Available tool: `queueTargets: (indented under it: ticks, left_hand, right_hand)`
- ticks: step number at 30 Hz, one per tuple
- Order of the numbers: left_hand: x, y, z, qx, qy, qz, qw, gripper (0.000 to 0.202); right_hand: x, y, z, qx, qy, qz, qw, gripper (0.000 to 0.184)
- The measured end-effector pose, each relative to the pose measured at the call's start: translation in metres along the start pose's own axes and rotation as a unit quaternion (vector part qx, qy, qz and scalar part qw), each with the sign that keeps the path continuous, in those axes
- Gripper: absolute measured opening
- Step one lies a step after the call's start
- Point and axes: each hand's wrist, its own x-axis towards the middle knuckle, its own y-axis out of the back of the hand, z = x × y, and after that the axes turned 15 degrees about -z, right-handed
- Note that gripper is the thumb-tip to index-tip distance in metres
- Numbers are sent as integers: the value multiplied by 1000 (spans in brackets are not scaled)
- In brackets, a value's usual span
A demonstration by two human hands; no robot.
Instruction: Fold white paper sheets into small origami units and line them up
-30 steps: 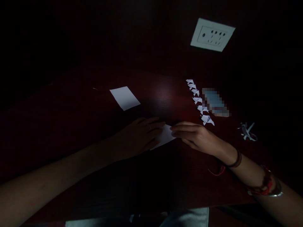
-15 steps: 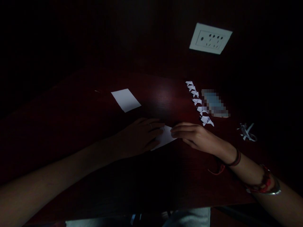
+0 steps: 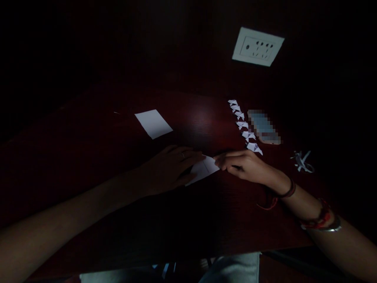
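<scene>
A small white piece of paper (image 3: 204, 169) with a crease line lies on the dark red table between my hands. My left hand (image 3: 169, 169) rests palm down over its left part, fingers stretched out and pressing on the sheet. At the paper's right corner, my right hand (image 3: 246, 166) has its fingertips pinched together on the edge. Part of the sheet is hidden beneath the left fingers.
Beyond my left hand lies a loose white square sheet (image 3: 153, 124). A row of several folded paper figures (image 3: 242, 125) runs beside a blurred phone (image 3: 264, 126). White paper strips (image 3: 302, 162) lie farther right. A wall socket (image 3: 258, 46) is above.
The fingers of my right hand have drawn into a tighter pinch at the paper's corner. My left fingers have shifted slightly, uncovering more of the sheet. The view has moved a little.
</scene>
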Motion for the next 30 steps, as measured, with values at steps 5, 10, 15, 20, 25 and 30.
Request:
queueTargets:
  ticks: [5, 10, 15, 20, 25, 30]
  left_hand:
    - [1, -3, -2, 9, -12, -6, 1000, 39]
    - [0, -4, -2, 7, -5, -8, 1000, 40]
    - [1, -6, -3, 7, -5, -11, 1000, 40]
    - [1, -9, -5, 13, -6, -4, 1000, 41]
    - [-1, -9, -3, 23, -2, 1, 1000, 41]
    - [-3, -9, -3, 25, -6, 1, 1000, 40]
  right_hand:
    - [-6, -3, -1, -13, 9, -4, 1000, 25]
    - [-24, -1, -4, -32, -3, 6, 999, 22]
    - [-17, 12, -8, -81, -53, 45, 994, 22]
    - [14, 10, -7, -148, -33, -7, 988, 37]
    - [6, -1, -3, -230, -22, -37, 972, 37]
    - [-24, 1, -4, -282, -20, -71, 957, 40]
